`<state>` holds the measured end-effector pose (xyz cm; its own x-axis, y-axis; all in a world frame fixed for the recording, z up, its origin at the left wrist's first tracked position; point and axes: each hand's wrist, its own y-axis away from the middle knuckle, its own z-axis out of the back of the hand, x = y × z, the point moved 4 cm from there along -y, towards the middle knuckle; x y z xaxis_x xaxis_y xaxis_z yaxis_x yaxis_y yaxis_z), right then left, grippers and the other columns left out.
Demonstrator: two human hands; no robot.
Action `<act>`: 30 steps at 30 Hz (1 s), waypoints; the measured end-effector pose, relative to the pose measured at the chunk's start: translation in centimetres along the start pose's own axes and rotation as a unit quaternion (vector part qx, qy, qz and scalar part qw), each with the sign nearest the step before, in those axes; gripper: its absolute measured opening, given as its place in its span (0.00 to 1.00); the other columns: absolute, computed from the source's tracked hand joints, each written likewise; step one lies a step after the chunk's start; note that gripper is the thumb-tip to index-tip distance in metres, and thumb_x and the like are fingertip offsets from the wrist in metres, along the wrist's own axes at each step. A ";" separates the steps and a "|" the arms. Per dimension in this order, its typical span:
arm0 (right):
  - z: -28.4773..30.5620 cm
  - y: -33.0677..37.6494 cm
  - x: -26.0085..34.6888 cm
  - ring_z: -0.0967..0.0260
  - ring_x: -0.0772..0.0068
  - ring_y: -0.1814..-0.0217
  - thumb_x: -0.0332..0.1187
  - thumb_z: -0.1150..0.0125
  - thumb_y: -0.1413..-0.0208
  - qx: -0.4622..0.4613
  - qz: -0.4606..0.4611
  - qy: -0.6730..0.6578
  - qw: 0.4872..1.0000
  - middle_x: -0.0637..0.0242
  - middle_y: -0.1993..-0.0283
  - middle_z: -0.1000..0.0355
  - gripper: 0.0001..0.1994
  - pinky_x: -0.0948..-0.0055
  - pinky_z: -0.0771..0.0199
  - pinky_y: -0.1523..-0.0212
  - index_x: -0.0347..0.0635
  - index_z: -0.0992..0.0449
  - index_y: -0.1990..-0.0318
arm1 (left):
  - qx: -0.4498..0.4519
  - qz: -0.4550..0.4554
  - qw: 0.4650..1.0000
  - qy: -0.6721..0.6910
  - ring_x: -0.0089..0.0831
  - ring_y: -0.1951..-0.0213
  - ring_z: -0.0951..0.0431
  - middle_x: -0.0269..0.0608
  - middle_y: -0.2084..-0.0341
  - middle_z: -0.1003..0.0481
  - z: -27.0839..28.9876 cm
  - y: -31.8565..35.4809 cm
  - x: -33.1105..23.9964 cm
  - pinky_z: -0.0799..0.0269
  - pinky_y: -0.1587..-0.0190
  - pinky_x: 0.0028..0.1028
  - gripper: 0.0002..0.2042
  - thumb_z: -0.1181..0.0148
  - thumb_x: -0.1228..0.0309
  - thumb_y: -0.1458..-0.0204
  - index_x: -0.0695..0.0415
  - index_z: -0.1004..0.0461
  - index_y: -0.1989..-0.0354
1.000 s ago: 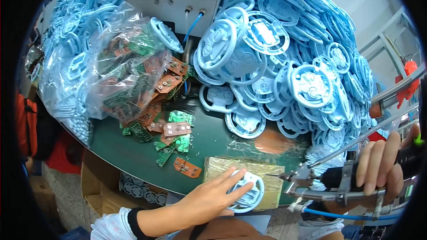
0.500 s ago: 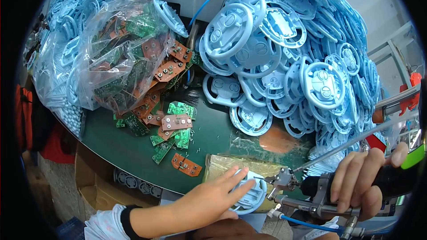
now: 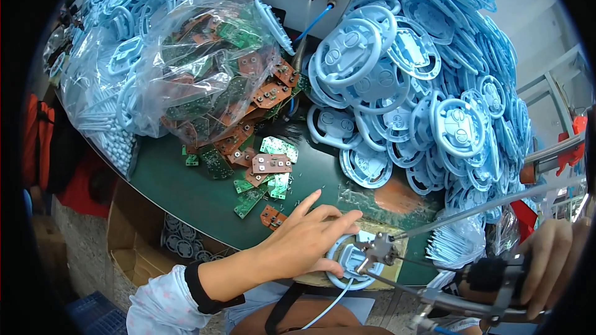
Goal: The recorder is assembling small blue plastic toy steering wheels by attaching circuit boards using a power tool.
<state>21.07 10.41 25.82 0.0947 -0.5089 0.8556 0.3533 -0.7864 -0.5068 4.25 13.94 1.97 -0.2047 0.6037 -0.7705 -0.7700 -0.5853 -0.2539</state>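
Note:
A pale blue toy steering wheel (image 3: 338, 280) lies on a yellowish block (image 3: 392, 268) at the near table edge. Over it, my left hand (image 3: 307, 236) has its fingers spread. The thumb touches the wheel's left rim and the index finger points up and away. At the right, my right hand (image 3: 549, 267) is wrapped round a black powered screwdriver (image 3: 487, 274), partly cut off by the dark rim. The tool's metal head (image 3: 379, 251) is over the right part of the wheel and hides it there. A thin pale cord (image 3: 338, 301) runs from the wheel toward my lap.
Green and brown circuit boards (image 3: 271, 162) lie beyond my left hand, with more in a clear bag (image 3: 211, 74). Blue wheels (image 3: 459, 125) pile high at the right; blue parts (image 3: 102, 87) are heaped left. A metal rod (image 3: 484, 201) slants across the right. A cardboard box (image 3: 133, 242) stands below.
My left hand's fingers have lifted off the middle of the wheel and spread away. The tool's head now lies over the wheel, and my right hand has moved right and down. The view has shifted.

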 end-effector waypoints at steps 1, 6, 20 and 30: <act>-0.1 0.0 -0.5 0.27 0.69 0.74 0.28 0.49 0.39 0.009 -0.010 0.002 1.000 0.65 0.76 0.33 0.17 0.71 0.22 0.72 0.42 0.43 0.44 | 0.006 0.004 1.000 0.003 0.37 0.44 0.33 0.32 0.51 0.24 -0.1 -0.1 0.1 0.54 0.33 0.51 0.48 0.28 0.56 0.64 0.61 0.47 0.34; -0.7 0.4 -3.1 0.25 0.70 0.75 0.29 0.47 0.39 0.048 -0.064 0.012 0.997 0.65 0.78 0.34 0.05 0.73 0.20 0.72 0.41 0.36 0.60 | 0.005 0.010 1.000 0.023 0.37 0.43 0.34 0.32 0.51 0.24 -0.4 -0.1 0.2 0.56 0.32 0.51 0.48 0.27 0.57 0.64 0.61 0.47 0.35; -3.3 0.2 -6.3 0.29 0.71 0.81 0.25 0.44 0.41 -0.054 0.020 0.000 0.998 0.68 0.79 0.36 0.22 0.72 0.23 0.78 0.44 0.47 0.43 | -0.004 0.007 1.000 -0.013 0.38 0.44 0.33 0.34 0.51 0.24 -0.4 0.3 -0.4 0.55 0.33 0.54 0.47 0.28 0.57 0.63 0.61 0.47 0.35; 9.8 4.6 4.0 0.34 0.74 0.81 0.30 0.55 0.35 0.085 -0.105 0.038 0.990 0.67 0.79 0.39 0.17 0.77 0.28 0.76 0.32 0.44 0.43 | 0.086 0.249 0.965 0.007 0.49 0.59 0.22 0.46 0.67 0.21 0.7 3.9 -4.2 0.29 0.52 0.48 0.23 0.36 0.52 0.51 0.61 0.26 0.58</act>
<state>32.23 8.24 27.97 -0.0659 -0.3711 0.9263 0.5093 -0.8108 -0.2886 1.74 9.52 4.59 -0.5678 0.2622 -0.7803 -0.6673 -0.7017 0.2498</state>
